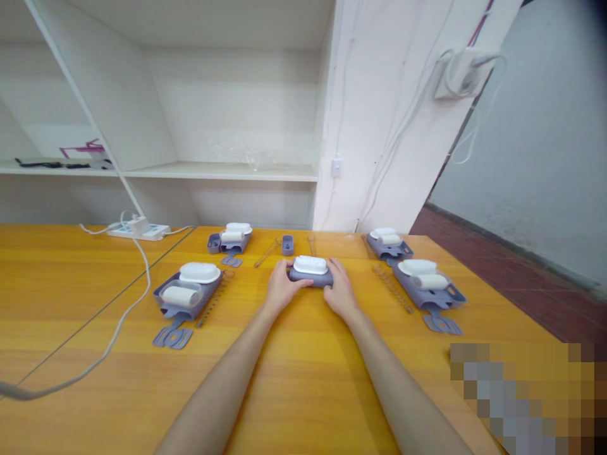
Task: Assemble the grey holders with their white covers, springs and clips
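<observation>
At the middle of the table, a grey-purple plastic case (310,279) lies with a white ribbed oval part (310,265) on top of it. My left hand (283,285) grips its left end, thumb along the near side. Around the right end my right hand (339,287) is closed, its thumb at the near corner. The case's underside is hidden. Just behind it are a small grey-purple cup (288,245) and two coil springs, one on the left (267,253) and one on the right (312,245).
Similar grey-purple cases with white parts stand at near left (190,291), far left (236,239), near right (427,284) and far right (389,243). Flat linked pieces (172,337) and springs lie beside them. A power strip (138,229) sits back left; its white cable (137,303) crosses the table.
</observation>
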The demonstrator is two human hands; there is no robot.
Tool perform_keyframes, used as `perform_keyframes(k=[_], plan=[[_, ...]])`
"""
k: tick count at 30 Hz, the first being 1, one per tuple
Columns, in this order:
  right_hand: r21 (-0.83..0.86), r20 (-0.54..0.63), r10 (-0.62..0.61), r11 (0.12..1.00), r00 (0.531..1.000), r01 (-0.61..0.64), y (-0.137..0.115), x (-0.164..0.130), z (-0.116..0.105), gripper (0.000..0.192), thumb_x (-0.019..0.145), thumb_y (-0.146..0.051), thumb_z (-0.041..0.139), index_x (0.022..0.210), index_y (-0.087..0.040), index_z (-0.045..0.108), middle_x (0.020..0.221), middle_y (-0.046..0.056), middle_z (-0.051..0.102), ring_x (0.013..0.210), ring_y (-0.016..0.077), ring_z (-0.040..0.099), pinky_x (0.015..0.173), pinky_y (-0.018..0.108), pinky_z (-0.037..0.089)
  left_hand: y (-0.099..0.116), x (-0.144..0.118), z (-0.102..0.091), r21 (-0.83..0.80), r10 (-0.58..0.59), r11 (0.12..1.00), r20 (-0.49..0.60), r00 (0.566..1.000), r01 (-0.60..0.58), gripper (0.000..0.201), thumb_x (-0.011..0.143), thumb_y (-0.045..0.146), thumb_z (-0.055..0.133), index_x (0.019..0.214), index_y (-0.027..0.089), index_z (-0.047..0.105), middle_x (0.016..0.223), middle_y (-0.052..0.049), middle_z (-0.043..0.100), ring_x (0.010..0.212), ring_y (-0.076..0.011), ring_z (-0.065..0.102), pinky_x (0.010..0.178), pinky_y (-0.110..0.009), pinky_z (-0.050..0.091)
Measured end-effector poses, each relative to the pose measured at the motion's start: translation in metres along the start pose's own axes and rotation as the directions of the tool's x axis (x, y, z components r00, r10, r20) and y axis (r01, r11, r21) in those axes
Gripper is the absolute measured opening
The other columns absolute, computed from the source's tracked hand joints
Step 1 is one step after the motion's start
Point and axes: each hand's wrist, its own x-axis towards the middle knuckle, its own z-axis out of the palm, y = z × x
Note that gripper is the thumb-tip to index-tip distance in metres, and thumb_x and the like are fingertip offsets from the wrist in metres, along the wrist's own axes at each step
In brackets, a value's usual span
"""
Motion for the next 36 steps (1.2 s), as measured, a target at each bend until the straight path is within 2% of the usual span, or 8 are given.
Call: perform_keyframes(k=[3,10,15,21,28,36], plan=[[-0.006,-0.012,-0.008,1.000,1.000,0.008,0.0008,-0.0001,-0.0001,0.065,0.061,-0.005,0.044,0.126,-0.011,0.046,0.138,0.013,0.037,0.132,0.0241,0.029,0.113,0.041,0.021,-0.0007,-0.0001,0.0003,-0.004,0.007,1.000,0.001,1.000,-0.007,0.058,0.051,0.046,0.080,0.096,0.019,0.055,0.098,-0.005,0.061,0.090,-0.0208,0.057,0.077,-0.031,0.042],[-0.013,0.016,0.020,1.000,1.000,-0.020,-0.0062,0.0011,-0.0013,0.062,0.067,-0.027,0.057,0.126,-0.012,0.046,0.138,0.015,0.036,0.132,0.0272,0.029,0.112,0.042,0.022,-0.0025,0.0005,0.0013,-0.005,0.015,1.000,-0.005,1.000,-0.015,0.059,0.051,0.046,0.080,0.096,0.018,0.055,0.096,-0.005,0.060,0.088,-0.0201,0.056,0.075,-0.030,0.041],[-0.008,0.013,0.032,0.999,0.999,-0.032,-0.0050,0.0010,0.0000,0.062,0.066,-0.024,0.056,0.126,-0.012,0.046,0.139,0.015,0.035,0.132,0.0272,0.028,0.112,0.042,0.022,-0.0040,0.0006,0.0012,-0.028,0.005,1.000,0.003,1.000,-0.005,0.059,0.051,0.045,0.080,0.097,0.018,0.055,0.098,-0.006,0.060,0.089,-0.0204,0.056,0.075,-0.030,0.042],[0.006,-0.014,-0.025,1.000,1.000,0.025,0.0004,-0.0002,-0.0003,0.064,0.062,-0.009,0.047,0.126,-0.014,0.046,0.138,0.012,0.037,0.132,0.0252,0.030,0.113,0.043,0.022,-0.0027,0.0000,-0.0020,-0.075,0.036,0.997,0.045,0.998,-0.032,0.059,0.053,0.040,0.080,0.100,0.017,0.053,0.100,-0.007,0.059,0.093,-0.0212,0.056,0.080,-0.032,0.042],[-0.027,0.010,0.003,1.000,1.000,-0.003,-0.0052,0.0007,-0.0014,0.065,0.063,-0.019,0.055,0.127,-0.013,0.045,0.138,0.013,0.036,0.132,0.0273,0.029,0.113,0.042,0.022,-0.0006,0.0002,-0.0035,-0.086,0.048,0.995,0.052,0.998,-0.043,0.045,0.060,0.022,0.071,0.101,0.017,0.055,0.098,-0.006,0.060,0.087,-0.0186,0.056,0.077,-0.030,0.042],[-0.033,0.001,0.020,0.999,1.000,-0.020,-0.0070,0.0010,-0.0009,0.063,0.068,-0.031,0.060,0.127,-0.015,0.045,0.137,0.012,0.037,0.131,0.0262,0.031,0.112,0.040,0.023,0.0009,0.0010,-0.0054,-0.091,0.018,0.996,0.072,0.997,-0.011,0.039,0.062,0.018,0.065,0.099,0.017,0.055,0.091,-0.005,0.060,0.079,-0.0169,0.056,0.074,-0.029,0.042]])
